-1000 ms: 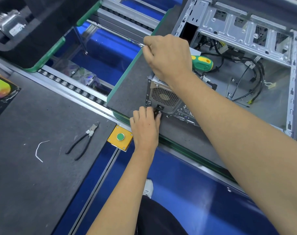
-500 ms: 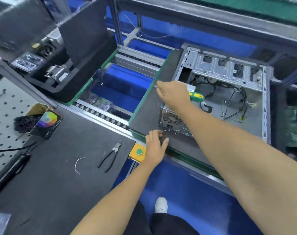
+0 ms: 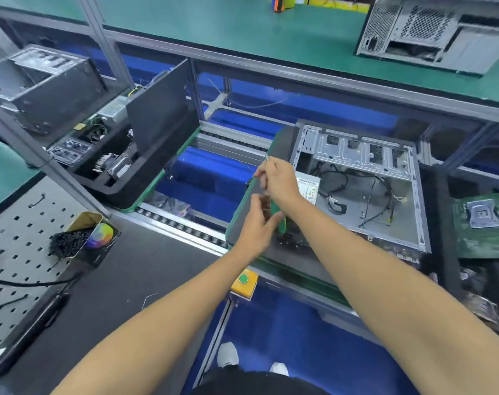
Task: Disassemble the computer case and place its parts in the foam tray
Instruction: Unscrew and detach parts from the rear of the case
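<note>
Frame centre: right hand (image 3: 281, 182) grips screwdriver (image 3: 278, 216); left hand (image 3: 257, 223) just below, fingers relaxed, touching its handle. Case (image 3: 362, 183) right, foam tray (image 3: 108, 166) left.

The computer case (image 3: 362, 155) was bare silver-grey metal with black cables (image 3: 336, 206) inside. The screwdriver (image 3: 277, 212) handle was green. A yellow box (image 3: 244, 283) carried a green button. The foam tray (image 3: 145, 178) was black, the far bench (image 3: 242, 32) teal, the pegboard (image 3: 17, 232) grey with dark holes.

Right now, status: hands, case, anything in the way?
Right hand grips screwdriver. Left hand open beside its handle. Case open, cables inside. Foam tray left, unobstructed.
</note>
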Available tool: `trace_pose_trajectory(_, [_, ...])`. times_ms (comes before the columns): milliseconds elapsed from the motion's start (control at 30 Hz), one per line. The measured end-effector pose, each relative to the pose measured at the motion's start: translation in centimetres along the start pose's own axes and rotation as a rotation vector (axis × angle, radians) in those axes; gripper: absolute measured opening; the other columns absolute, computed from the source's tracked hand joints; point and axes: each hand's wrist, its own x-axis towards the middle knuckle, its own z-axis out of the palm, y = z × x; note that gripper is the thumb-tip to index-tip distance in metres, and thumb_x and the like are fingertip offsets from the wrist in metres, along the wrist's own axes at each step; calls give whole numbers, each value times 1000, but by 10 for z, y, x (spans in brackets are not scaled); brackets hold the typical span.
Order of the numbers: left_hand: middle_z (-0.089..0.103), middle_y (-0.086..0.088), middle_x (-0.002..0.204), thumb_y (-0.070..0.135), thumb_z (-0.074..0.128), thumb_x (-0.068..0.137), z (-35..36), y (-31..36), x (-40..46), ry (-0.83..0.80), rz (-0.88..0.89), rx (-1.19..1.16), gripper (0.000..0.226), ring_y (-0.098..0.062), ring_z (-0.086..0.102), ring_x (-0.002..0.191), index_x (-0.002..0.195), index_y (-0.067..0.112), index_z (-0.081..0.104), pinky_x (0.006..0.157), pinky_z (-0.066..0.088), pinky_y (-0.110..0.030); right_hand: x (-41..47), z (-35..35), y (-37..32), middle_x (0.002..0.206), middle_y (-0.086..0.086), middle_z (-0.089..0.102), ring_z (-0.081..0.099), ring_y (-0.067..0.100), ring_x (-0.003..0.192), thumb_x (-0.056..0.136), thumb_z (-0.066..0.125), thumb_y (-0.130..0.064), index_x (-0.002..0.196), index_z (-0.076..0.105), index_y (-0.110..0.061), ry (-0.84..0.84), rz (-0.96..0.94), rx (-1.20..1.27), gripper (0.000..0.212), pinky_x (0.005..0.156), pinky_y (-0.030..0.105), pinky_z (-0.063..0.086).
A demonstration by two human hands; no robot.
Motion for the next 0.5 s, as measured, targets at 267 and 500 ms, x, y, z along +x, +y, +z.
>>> trace_pose_trajectory(267, [58,-5,84,22,45,97,-7,-19,-25,-108,-171,-45,33,-19,54,52,126,35,38,43,47,-32,-7,-45,43,107,4,59,53,-18,88,100,44,-11,124,61,-10,-145,-55,-354,30,82,14,41])
trace_pose_trajectory(500, [54,-2,73,39,49,106,-3,-43,-54,-152,-201,-13,31,-20,48,47,135,52,50,43,44,-29,-12,-79,78,135,10,57,43,21,130,88,32,-13,124,70,-10,-257,-210,-605,52,107,27,29])
